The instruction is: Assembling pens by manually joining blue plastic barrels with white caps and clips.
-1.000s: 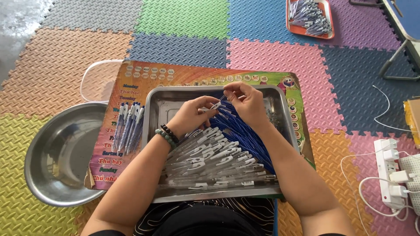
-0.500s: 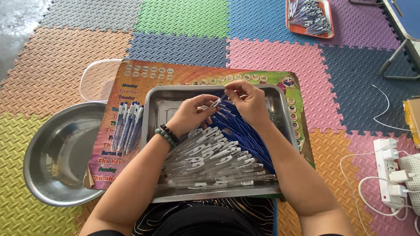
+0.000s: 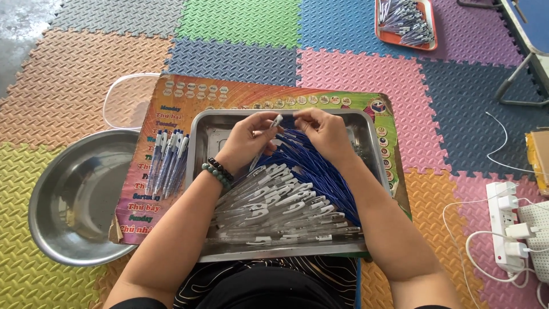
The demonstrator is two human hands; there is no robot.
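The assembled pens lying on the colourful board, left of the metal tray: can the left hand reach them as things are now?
Probably yes. The assembled pens lie uncovered just beyond the metal tray rim, beside the left hand, though that hand holds a pen barrel.

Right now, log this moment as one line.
left hand: holds pen barrel | right hand: pinches blue refill | below: steel tray of pen parts

A steel tray (image 3: 366,171) is taken as landmark. Above its far half, a pen (image 3: 273,126) is pinched in the left hand (image 3: 249,140); the right hand (image 3: 323,131) is held just beside it. Clear pen barrels (image 3: 274,209) and blue refills (image 3: 311,166) are heaped inside. Assembled pens (image 3: 167,160) are laid left of the tray; a round steel bowl (image 3: 74,200) is set farther left.
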